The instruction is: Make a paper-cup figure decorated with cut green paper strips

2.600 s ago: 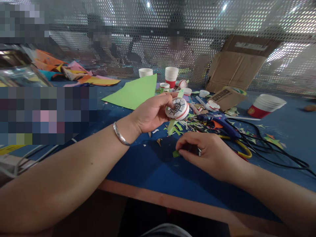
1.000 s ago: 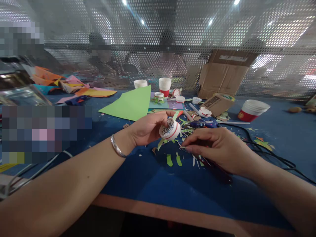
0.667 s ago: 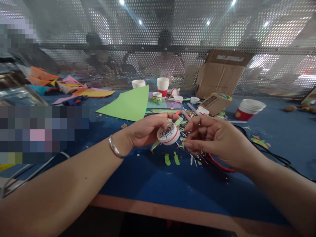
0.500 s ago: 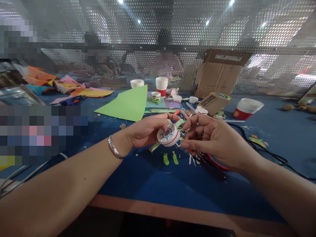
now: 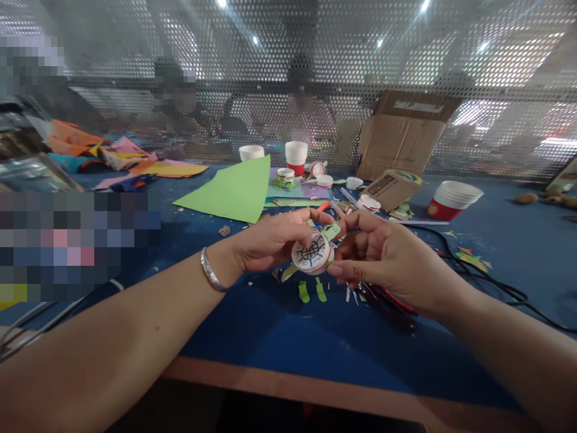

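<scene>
A paper-cup turtle [image 5: 310, 252], with a round white top marked in dark lines and a red stripe round its side, is held above the table. My left hand [image 5: 283, 237] is closed on it, thumb pressed on the patterned top. A green paper head [image 5: 332, 231] sticks out at its far side. At the turtle's right edge, my right hand [image 5: 372, 249] pinches, with a bit of green paper showing by the thumb tip. Two green paper strips [image 5: 305, 292] lie below on the table. Dark-handled scissors [image 5: 391, 310] lie partly under my right hand.
A large green sheet [image 5: 229, 191] lies behind my left hand. Stacked paper cups [image 5: 296, 157], more cup bottoms and paper scraps are at the back. Another cup stack [image 5: 454, 199], a cardboard box [image 5: 399, 135] and a black cable [image 5: 489, 282] are on the right.
The turtle has tilted so its patterned top faces me more, and has shifted slightly right. My right fingertips have come in to its edge, and its green head shows more.
</scene>
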Demonstrator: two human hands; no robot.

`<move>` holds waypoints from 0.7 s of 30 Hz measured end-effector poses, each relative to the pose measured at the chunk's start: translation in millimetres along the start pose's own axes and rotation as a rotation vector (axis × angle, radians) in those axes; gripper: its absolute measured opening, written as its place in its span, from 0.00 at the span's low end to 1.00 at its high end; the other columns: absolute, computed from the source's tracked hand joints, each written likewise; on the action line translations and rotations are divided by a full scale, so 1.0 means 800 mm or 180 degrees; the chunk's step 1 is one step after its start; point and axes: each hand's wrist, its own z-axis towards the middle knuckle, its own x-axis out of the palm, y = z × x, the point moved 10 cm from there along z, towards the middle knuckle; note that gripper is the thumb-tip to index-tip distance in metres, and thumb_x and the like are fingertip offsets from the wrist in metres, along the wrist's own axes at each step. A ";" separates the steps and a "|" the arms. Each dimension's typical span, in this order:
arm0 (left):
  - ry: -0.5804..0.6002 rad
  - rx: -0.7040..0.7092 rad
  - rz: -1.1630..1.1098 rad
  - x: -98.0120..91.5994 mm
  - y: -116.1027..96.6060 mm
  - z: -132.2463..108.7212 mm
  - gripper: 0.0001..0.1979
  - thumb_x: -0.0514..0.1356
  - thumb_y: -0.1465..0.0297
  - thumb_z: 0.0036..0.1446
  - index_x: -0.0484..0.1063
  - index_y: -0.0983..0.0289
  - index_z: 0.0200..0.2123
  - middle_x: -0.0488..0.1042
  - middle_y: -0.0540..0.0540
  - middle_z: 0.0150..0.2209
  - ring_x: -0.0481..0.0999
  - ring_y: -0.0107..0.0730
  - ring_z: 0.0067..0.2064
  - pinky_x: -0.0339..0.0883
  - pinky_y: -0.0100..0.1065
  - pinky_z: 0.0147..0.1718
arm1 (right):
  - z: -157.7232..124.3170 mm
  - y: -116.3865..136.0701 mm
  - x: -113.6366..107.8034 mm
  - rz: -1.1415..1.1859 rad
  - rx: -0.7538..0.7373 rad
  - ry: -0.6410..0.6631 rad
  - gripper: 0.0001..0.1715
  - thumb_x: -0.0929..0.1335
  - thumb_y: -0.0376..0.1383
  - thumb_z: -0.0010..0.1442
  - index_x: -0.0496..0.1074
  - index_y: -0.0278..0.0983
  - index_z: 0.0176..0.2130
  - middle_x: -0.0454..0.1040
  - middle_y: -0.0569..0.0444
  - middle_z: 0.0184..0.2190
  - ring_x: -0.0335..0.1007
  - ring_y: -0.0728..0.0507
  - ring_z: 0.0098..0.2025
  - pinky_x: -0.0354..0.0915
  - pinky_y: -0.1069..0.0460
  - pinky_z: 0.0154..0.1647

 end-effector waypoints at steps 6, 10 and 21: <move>0.0040 0.0075 0.0084 0.005 -0.003 0.000 0.29 0.59 0.79 0.41 0.66 0.62 0.51 0.75 0.51 0.34 0.74 0.27 0.31 0.67 0.26 0.27 | 0.001 -0.005 0.003 0.0019 -0.0062 0.0096 0.30 0.82 0.37 0.52 0.67 0.38 0.47 0.78 0.60 0.30 0.73 0.52 0.29 0.71 0.59 0.27; 0.0074 0.0111 0.0111 0.005 -0.003 -0.001 0.29 0.59 0.79 0.42 0.67 0.62 0.50 0.75 0.51 0.37 0.75 0.27 0.32 0.68 0.27 0.27 | 0.001 -0.004 0.006 -0.0059 -0.0054 0.0142 0.27 0.80 0.39 0.55 0.66 0.38 0.47 0.78 0.58 0.31 0.72 0.51 0.30 0.69 0.58 0.27; 0.0261 0.0181 0.0079 0.014 -0.007 -0.004 0.31 0.61 0.79 0.43 0.65 0.62 0.54 0.77 0.53 0.37 0.76 0.29 0.32 0.67 0.28 0.29 | -0.003 -0.005 0.010 0.0030 -0.0032 0.0267 0.28 0.80 0.38 0.55 0.66 0.39 0.47 0.78 0.58 0.31 0.72 0.51 0.31 0.70 0.58 0.27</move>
